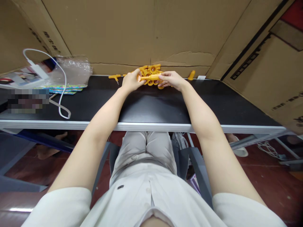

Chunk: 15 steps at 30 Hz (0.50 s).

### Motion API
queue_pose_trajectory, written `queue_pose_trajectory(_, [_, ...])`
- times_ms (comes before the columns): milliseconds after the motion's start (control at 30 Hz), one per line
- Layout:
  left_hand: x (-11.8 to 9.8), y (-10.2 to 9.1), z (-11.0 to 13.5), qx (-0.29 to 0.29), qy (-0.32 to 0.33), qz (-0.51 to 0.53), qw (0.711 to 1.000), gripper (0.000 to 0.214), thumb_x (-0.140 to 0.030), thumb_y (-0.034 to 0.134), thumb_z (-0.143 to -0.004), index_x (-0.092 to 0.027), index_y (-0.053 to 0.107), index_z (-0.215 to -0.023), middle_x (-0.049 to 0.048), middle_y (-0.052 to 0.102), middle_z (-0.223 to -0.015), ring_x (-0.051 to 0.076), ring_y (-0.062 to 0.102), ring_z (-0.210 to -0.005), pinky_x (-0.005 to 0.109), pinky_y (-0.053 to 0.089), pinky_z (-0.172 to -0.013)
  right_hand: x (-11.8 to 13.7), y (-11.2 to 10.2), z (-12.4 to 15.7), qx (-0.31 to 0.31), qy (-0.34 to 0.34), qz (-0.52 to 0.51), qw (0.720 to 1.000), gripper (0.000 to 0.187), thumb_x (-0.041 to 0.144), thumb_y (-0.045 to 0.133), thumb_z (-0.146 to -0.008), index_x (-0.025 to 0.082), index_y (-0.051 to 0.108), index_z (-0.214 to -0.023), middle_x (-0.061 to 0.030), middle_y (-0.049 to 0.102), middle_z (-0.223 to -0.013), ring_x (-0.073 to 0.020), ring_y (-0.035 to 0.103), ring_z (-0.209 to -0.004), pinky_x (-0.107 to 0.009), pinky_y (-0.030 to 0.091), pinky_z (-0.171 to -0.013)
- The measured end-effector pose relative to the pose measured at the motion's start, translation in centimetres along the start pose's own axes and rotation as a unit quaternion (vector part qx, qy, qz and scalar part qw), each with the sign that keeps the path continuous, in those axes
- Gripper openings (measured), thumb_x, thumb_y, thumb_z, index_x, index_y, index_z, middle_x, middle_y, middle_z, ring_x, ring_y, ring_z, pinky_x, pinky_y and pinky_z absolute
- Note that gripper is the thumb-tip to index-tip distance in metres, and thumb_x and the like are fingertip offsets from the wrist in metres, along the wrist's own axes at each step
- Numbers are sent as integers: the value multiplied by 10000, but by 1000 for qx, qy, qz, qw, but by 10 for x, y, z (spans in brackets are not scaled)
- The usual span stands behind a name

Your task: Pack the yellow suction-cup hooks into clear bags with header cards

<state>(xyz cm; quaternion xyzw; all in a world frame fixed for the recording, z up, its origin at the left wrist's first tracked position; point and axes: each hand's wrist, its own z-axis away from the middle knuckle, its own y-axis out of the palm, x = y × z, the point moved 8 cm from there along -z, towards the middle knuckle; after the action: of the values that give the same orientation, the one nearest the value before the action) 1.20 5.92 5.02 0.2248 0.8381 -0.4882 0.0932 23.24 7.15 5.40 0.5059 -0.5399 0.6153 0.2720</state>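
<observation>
The fingers of a person's left hand (131, 81) and right hand (174, 79) were drawn into close pinches on opposite ends of a slim yellow piece (154, 76), held level over a black bench (153, 105). More yellow parts (151, 68) lay heaped just behind, near a cardboard wall (118, 34).
</observation>
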Motion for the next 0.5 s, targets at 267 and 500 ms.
queue_pose_trajectory(267, [0,2,-1,-7,11,11,1000,377,-456,774,-902,-317,696,-1244,70,813,-1066,387,735,-1227,449,566,-1077,-2,2,-2,-9,5,1,1000,557,760,819,-913,227,669,-975,-75,767,-803,-213,782,-747,-327,685,-778])
queue_pose_trajectory(500, [-1,2,-2,1,3,1,1000,351,-430,792,-895,-298,693,-1204,78,814,-1106,387,744,-1206,444,567,-1063,-7,3,-6,-10,23,9,1000,684,895,699,-906,212,703,-952,-68,724,-703,-254,789,-740,-377,689,-766])
